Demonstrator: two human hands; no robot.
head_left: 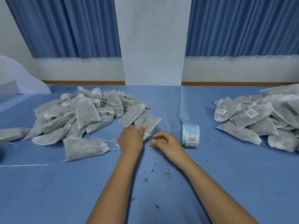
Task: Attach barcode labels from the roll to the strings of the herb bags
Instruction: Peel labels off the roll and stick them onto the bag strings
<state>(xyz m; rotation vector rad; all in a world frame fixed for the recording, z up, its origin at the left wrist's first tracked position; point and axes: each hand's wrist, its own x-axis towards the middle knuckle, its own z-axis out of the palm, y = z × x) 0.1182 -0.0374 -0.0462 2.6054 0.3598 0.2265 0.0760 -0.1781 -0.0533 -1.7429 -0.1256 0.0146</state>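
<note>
Observation from the head view. I see a blue table [64, 191] with the work laid out in three zones.

Left zone: a heap of unlabelled herb bags [72, 113], grey-white pouches with white strings trailing loose. One separate bag [84, 148] lies flat just in front of the heap, its string running toward the left hand.

Centre: the label roll [190, 135] stands on its edge, just beside the right hand, with a printed barcode label facing the camera. Its pale blue backing strip [184, 107] runs away from the roll toward the far edge of the table.

Right zone: a heap of labelled bags [262, 120], well apart from the roll. Several strings there carry a white barcode tag [251, 113].

Left hand [131, 139]: back toward the camera, at the heap's near right edge, against an edge bag [134, 115]. The thumb is extended and lies on the neighbouring pouch. The other fingers are hidden behind the hand, so I cannot tell whether they grip.

Right hand [165, 140]: low over the table between the left hand and the roll, fingers curled inward with the tips drawn together. A small pale patch shows at the fingertips; I cannot tell whether it is a pinched label.

Herb crumbs [166, 173] are scattered between the forearms. A loose string [24, 165] lies at the table's left edge. Blue curtains [64, 26] hang behind.
</note>
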